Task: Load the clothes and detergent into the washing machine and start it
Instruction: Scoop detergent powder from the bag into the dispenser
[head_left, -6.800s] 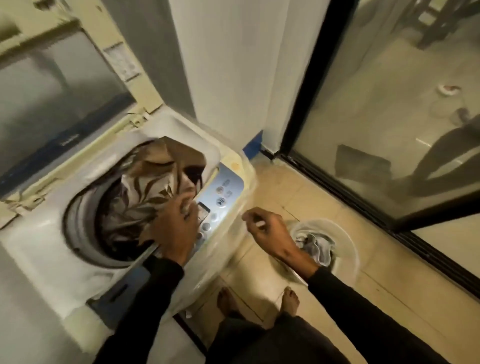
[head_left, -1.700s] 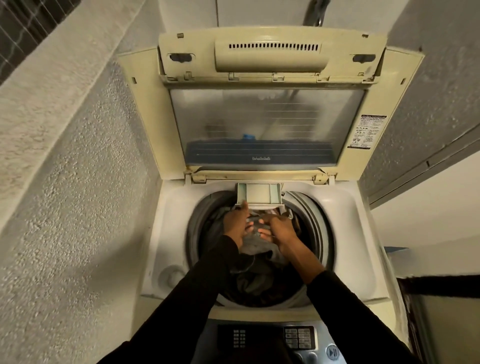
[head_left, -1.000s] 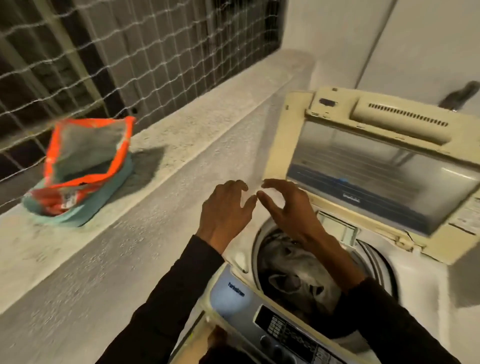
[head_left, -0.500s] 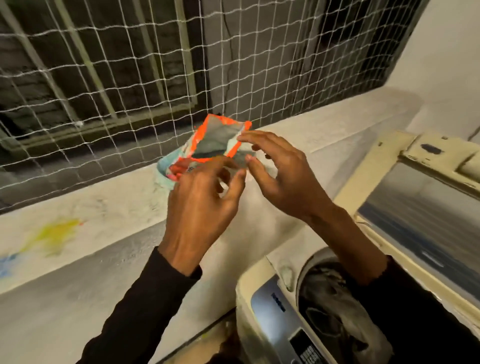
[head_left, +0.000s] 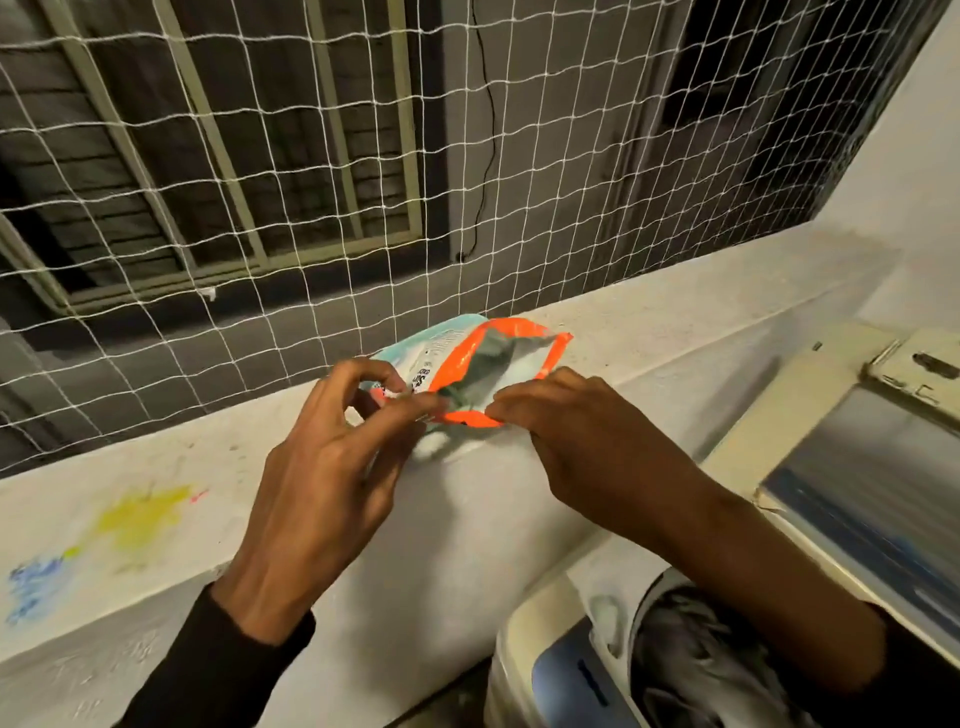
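Note:
An opened detergent pouch (head_left: 470, 358), pale teal with an orange rim, lies on the concrete ledge (head_left: 675, 322). My left hand (head_left: 332, 467) pinches the near edge of the pouch's mouth. My right hand (head_left: 576, 436) pinches that same orange edge further right. White powder shows inside the mouth. At the lower right is the top-loading washing machine (head_left: 545, 660) with grey clothes (head_left: 696, 665) in its drum and its lid (head_left: 852, 467) raised.
A white string net (head_left: 363, 156) spans the opening above the ledge, just behind the pouch. Yellow and blue paint stains (head_left: 135, 519) mark the ledge at the left. The ledge wall drops to the floor beside the machine.
My hands left the clothes in the drum, and my view swung left to the ledge. Both hands reached the pouch and now pinch its mouth.

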